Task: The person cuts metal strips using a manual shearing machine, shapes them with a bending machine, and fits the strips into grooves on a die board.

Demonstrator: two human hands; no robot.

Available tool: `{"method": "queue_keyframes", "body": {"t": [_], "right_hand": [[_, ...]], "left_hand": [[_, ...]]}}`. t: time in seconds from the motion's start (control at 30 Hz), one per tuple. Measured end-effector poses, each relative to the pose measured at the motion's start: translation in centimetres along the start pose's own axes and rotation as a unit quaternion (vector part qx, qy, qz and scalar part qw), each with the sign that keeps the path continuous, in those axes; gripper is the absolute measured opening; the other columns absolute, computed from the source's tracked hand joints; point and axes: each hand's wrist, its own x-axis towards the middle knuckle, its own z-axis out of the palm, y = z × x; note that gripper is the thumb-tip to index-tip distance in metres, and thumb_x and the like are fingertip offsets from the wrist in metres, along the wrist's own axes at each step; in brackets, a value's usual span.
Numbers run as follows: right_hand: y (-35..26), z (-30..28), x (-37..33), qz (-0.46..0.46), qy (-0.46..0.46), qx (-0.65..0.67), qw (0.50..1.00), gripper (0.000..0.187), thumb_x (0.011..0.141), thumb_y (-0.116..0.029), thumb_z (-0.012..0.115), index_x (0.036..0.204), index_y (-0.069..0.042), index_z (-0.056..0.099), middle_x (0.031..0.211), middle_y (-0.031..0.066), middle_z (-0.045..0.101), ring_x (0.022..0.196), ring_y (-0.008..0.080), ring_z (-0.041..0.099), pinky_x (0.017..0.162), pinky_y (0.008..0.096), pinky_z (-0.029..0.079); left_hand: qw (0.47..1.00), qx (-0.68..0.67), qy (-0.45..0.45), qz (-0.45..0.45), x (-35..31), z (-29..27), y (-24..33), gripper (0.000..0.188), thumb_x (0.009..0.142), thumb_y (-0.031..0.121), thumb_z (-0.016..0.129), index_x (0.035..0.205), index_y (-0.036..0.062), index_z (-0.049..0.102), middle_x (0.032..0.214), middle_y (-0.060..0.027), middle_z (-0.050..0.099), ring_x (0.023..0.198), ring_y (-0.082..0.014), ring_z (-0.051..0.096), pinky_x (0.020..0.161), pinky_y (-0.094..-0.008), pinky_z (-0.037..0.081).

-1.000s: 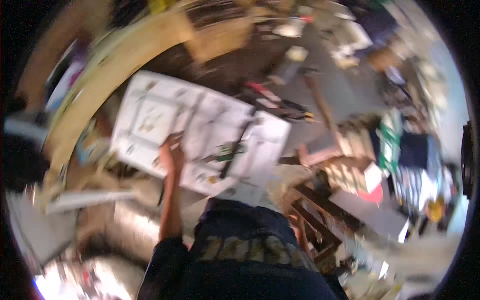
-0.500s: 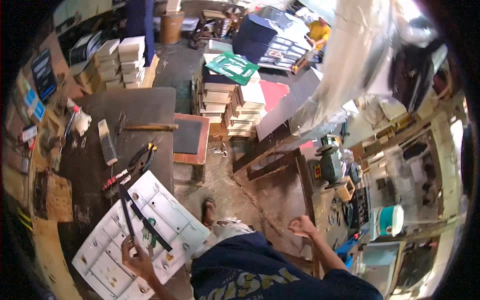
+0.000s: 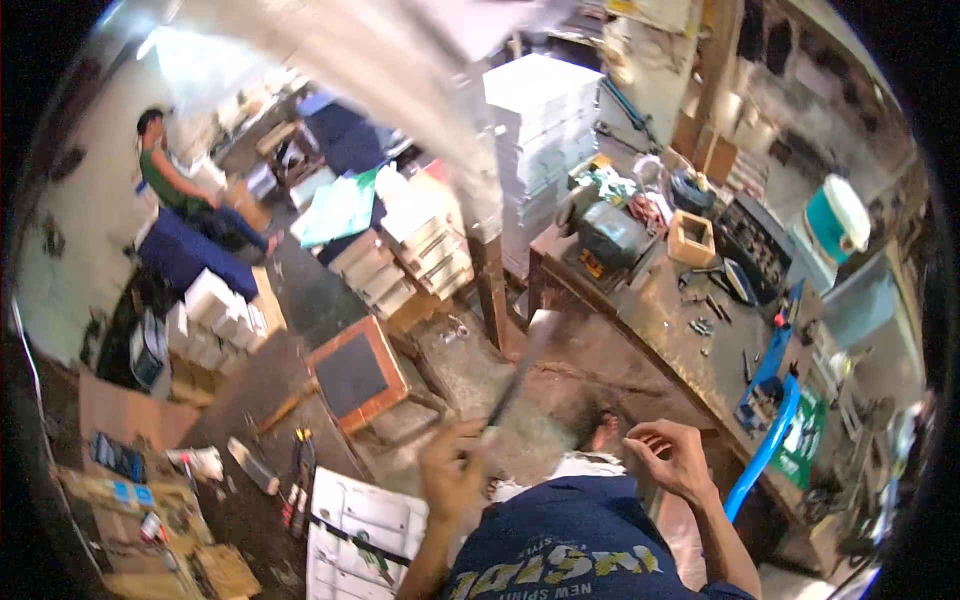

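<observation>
My left hand (image 3: 452,475) is closed around one end of a long, thin dark strip (image 3: 512,388), held up in front of me and blurred by motion. Its far end points up and away; what it is made of I cannot make out. My right hand (image 3: 672,455) hovers to the right of my body, fingers loosely curled and apart, with nothing seen in it. Below my left hand lies a white panel (image 3: 335,495) on the dark table, with another dark band (image 3: 335,530) and a small green piece across it.
Pliers (image 3: 300,470), a wood-handled tool (image 3: 252,466) and other items lie on the left table. A stool (image 3: 352,372) stands ahead, before stacked white blocks (image 3: 420,245). At right, a workbench (image 3: 650,325) carries a grinder-like machine (image 3: 610,240) and a blue tube (image 3: 770,440). A person (image 3: 170,175) sits far left.
My left hand has lifted the dark strip off the white panel and brought it in front of me. My right hand's fingers have loosened. The view has swung to the right.
</observation>
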Motion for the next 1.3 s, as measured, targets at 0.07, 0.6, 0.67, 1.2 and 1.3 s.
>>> {"method": "queue_keyframes", "body": {"t": [0.07,0.6,0.67,1.2,1.3], "right_hand": [[-0.6,-1.5,0.2,0.017,0.019,0.053,0.998,0.028,0.084,-0.012,0.078,0.109,-0.001,0.071,0.091,0.0094,0.073,0.077,0.0134,0.068,0.068,0.0264,0.054],[15.5,-18.4,-0.3,0.29,0.302,0.171,0.892,0.019,0.078,-0.005,0.079,0.084,0.003,0.062,0.08,0.0062,0.064,0.077,0.0135,0.058,0.072,0.0284,0.046],[16.5,-18.9,-0.3,0.27,0.33,0.215,0.879,0.019,0.079,-0.005,0.078,0.084,0.003,0.062,0.081,0.0067,0.064,0.077,0.0139,0.058,0.072,0.0288,0.046],[30.1,-25.6,-4.7,-0.021,0.27,0.109,0.956,0.022,0.083,-0.008,0.074,0.101,-0.002,0.063,0.114,0.0109,0.062,0.086,0.0174,0.064,0.082,0.0301,0.051],[29.1,-27.2,-4.6,0.041,0.25,0.162,0.954,0.026,0.081,-0.007,0.077,0.104,-0.002,0.066,0.116,0.0101,0.059,0.083,0.0176,0.067,0.08,0.0307,0.052]], "left_hand": [[0.995,0.015,-0.088,-0.033,1.6,5.4,1.8,0.017,0.086,0.005,0.072,0.101,-0.0012,0.072,0.099,-0.0131,0.072,0.084,-0.0177,0.067,0.077,-0.0304,0.052],[0.843,-0.052,-0.535,0.015,9.0,40.1,9.2,0.019,0.085,-0.001,0.068,0.104,-0.0024,0.063,0.095,-0.0158,0.064,0.09,-0.0326,0.063,0.08,-0.0367,0.049],[0.823,-0.047,-0.566,-0.021,9.6,42.3,9.6,0.021,0.085,-0.003,0.067,0.105,-0.0034,0.062,0.095,-0.0171,0.061,0.092,-0.0356,0.062,0.085,-0.0378,0.05],[0.445,-0.309,-0.775,-0.325,12.8,54.0,7.9,0.018,0.087,0.019,0.077,0.086,0.0008,0.076,0.078,0.0015,0.068,0.077,-0.005,0.057,0.071,-0.0239,0.043],[0.427,-0.336,-0.777,-0.318,13.2,54.4,8.0,0.018,0.086,0.018,0.078,0.085,0.0007,0.075,0.079,0.0011,0.068,0.077,-0.005,0.057,0.072,-0.024,0.042]]}}
